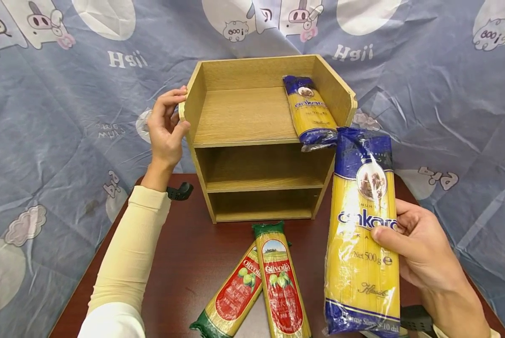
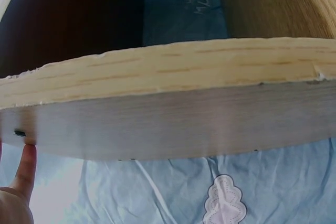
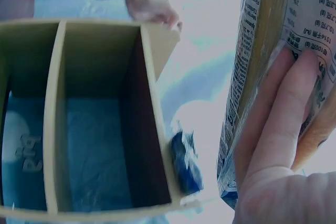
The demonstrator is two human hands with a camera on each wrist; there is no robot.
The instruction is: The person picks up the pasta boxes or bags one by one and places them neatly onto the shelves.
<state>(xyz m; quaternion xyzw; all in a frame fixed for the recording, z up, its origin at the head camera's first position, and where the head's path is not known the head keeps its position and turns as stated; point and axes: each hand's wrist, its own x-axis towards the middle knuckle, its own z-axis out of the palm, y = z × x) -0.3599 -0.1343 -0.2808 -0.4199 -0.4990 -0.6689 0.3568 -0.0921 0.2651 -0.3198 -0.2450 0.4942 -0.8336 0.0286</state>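
Note:
My right hand point(image 1: 421, 249) holds a blue-and-yellow spaghetti pack point(image 1: 362, 263) upright in front of the wooden shelf point(image 1: 244, 112), thumb across its printed front. In the right wrist view, two fingers point(image 3: 283, 114) press the back of this spaghetti pack point(image 3: 262, 40). My left hand point(image 1: 167, 126) grips the left side panel of the shelf near its front edge. The left wrist view shows a fingertip against the panel's outer face point(image 2: 157, 124). A matching spaghetti pack point(image 1: 310, 110) lies on the top board at the right, its lower end jutting past the front edge.
Two green-ended spaghetti packs point(image 1: 237, 295) point(image 1: 281, 281) lie crossed on the dark red table point(image 1: 172, 272) before the shelf. Part of another package is hidden below the held one. Two lower compartments open toward me, and a patterned blue cloth point(image 1: 66, 141) hangs around the table.

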